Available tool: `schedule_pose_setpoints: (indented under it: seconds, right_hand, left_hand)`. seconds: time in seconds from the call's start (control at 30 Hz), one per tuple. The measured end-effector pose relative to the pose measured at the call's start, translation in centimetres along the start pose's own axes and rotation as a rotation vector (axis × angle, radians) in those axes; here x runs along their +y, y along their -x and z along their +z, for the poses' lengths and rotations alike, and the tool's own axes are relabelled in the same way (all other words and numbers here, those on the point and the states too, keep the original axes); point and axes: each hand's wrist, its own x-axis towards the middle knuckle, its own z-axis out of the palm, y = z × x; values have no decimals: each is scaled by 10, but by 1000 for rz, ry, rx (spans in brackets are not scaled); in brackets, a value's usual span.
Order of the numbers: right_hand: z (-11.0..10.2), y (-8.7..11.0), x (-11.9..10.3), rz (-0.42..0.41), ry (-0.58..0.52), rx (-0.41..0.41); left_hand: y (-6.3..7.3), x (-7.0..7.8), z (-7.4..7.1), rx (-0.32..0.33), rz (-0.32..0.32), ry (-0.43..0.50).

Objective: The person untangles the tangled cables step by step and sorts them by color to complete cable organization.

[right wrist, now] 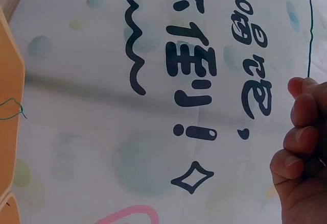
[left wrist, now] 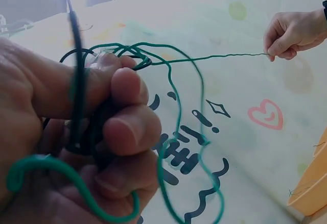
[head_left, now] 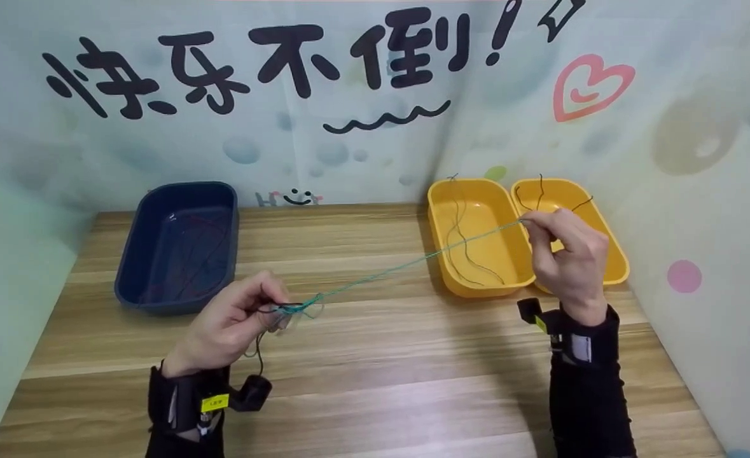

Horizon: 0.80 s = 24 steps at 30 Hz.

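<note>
A bundle of green and black cords [head_left: 295,308] sits between the thumb and fingers of my left hand [head_left: 231,321], over the table's middle left. In the left wrist view, green loops [left wrist: 202,101] hang from that bundle and a black strand [left wrist: 77,81] crosses the hand. One green cord [head_left: 406,264] runs taut from the bundle up to my right hand [head_left: 569,254], which pinches its end between thumb and index finger. My right hand is above the two yellow bins. The right wrist view has the same green cord [right wrist: 310,30] rising straight from the fingertips.
A dark blue bin [head_left: 177,305] with thin reddish strands inside stands at the back left. The left yellow bin [head_left: 479,291] holds dark green strands. Black strands hang over the right yellow bin's [head_left: 616,270] rim. The wooden table [head_left: 362,394] meets a printed backdrop.
</note>
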Motion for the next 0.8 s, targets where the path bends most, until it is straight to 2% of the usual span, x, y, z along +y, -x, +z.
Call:
schedule_pose_setpoints:
  seconds: [0.17,0.4,0.47,0.53,0.7,0.73,0.8]
  right_hand:
    - [-2,-2,0,5,-6,28]
    - [0,-3,0,-4,-25,39]
    - [-2,-3,2,6,-23,45]
    - [-6,-3,7,34,-7,73]
    - [-30,-5,26,184,55,207]
    - [-35,-5,29,217,59,222]
    - [-42,-6,33,272,63,226]
  left_hand:
    - [2,-3,-3,-10,36,42]
    - [2,-3,-7,-51,66,27]
    - [3,-4,-9,-65,80,52]
    - [5,-4,-13,-52,118,123]
    - [11,-1,-27,38,281,409]
    - [12,-1,-29,53,301,444]
    - [13,1,-32,81,302,442]
